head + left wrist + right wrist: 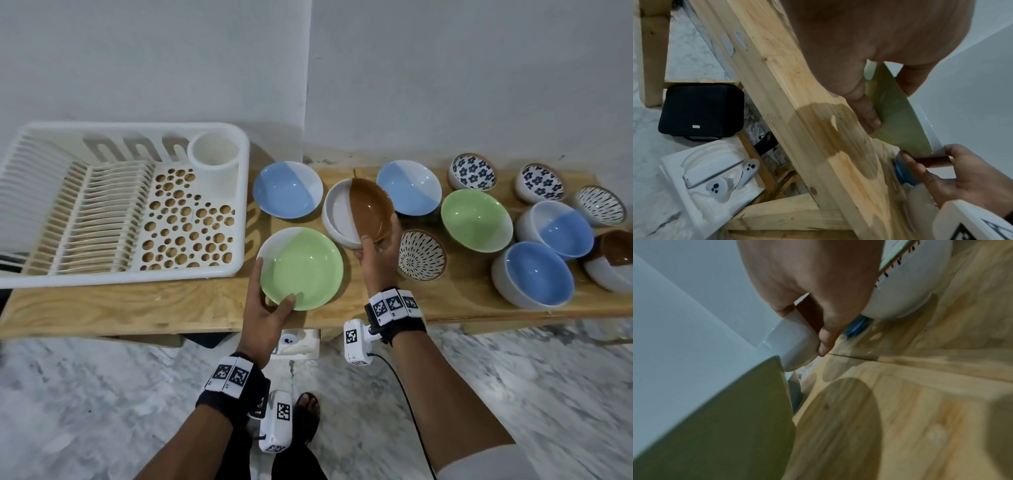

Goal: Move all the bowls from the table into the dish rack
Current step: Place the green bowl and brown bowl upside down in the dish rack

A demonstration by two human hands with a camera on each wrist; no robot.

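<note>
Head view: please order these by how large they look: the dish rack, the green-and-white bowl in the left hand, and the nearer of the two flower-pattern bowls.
1. dish rack, clearly the largest.
2. green-and-white bowl, held in the left hand.
3. flower-pattern bowl, smallest; it stands farther from the camera, so its true size is less sure.

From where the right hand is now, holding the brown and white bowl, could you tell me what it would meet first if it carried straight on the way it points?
Probably the blue and white bowl just behind the brown and white bowl that the right hand holds; depth is hard to judge.
</note>
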